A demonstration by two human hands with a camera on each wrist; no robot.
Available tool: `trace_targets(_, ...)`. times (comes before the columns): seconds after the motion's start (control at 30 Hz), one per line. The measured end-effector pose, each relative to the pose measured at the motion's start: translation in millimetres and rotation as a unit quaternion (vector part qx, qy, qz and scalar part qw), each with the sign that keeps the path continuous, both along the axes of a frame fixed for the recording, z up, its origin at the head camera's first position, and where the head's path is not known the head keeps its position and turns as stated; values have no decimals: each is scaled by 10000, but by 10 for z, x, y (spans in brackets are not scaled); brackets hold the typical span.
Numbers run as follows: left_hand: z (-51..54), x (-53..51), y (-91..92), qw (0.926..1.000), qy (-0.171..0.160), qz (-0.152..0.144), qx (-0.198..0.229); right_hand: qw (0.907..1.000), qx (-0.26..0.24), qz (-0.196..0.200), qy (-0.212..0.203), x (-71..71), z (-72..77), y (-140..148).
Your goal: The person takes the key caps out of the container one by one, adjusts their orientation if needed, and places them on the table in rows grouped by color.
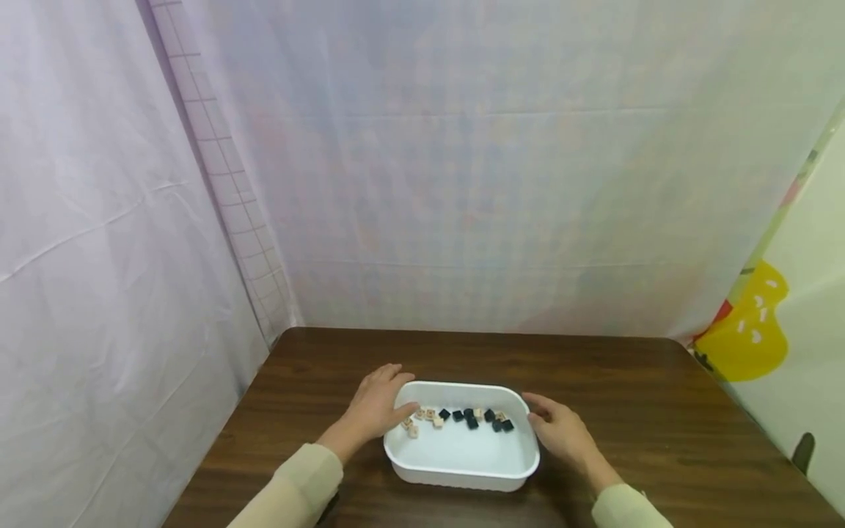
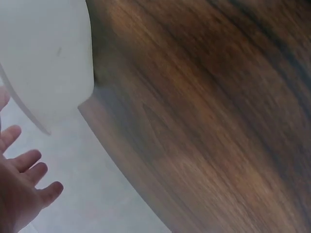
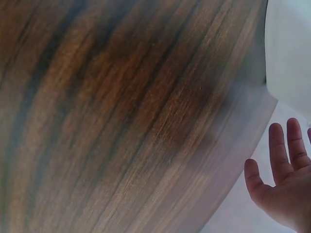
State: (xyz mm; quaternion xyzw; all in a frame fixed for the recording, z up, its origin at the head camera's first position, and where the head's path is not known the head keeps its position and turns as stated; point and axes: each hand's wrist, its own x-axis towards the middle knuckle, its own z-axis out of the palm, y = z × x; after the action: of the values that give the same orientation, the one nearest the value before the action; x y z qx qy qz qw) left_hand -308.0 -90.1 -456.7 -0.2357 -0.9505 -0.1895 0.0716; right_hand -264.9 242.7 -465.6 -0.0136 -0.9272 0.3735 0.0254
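Tray (image 1: 465,453), head view: white, round-cornered, sitting on the dark wooden table (image 1: 317,381), and look at that, squarely between the two hands.
Pieces, head view: a scattered band along the far side of the tray floor, pale pieces (image 1: 430,414) bunched at the left, black pieces (image 1: 472,423) from the middle to the right, with a couple of pale ones mixed in among them.
Left hand (image 1: 379,403), head view: at the tray's left end, fingers extended, thumb spread away from them and reaching over the rim.
Right hand (image 1: 560,429), head view: at the opposite end, thumb and forefinger apart, tips right at the rim; contact, I cannot tell.
Backdrop, head view: pale curtain (image 1: 502,183) behind the table.
Left wrist view: tray wall at upper left, fingers fanned apart just below it, nothing clamped.
Right wrist view: tray corner at upper right, and here too the fingers stand apart beneath it, palm bare.
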Motion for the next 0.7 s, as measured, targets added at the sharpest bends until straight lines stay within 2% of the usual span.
trace_targets(0.2,-2,13,54,9996,-107,-74,-247,10000,-77,-4,-40,-10,-21,-4)
trace_targets(0.43,-9,38,83,9982,-464,-18,-379,10000,-68,-15,-16,-5,-45,-18)
trace_targets(0.7,-31,67,69,9979,-421,-279,-397,9996,-269,-50,-89,12,-54,-33)
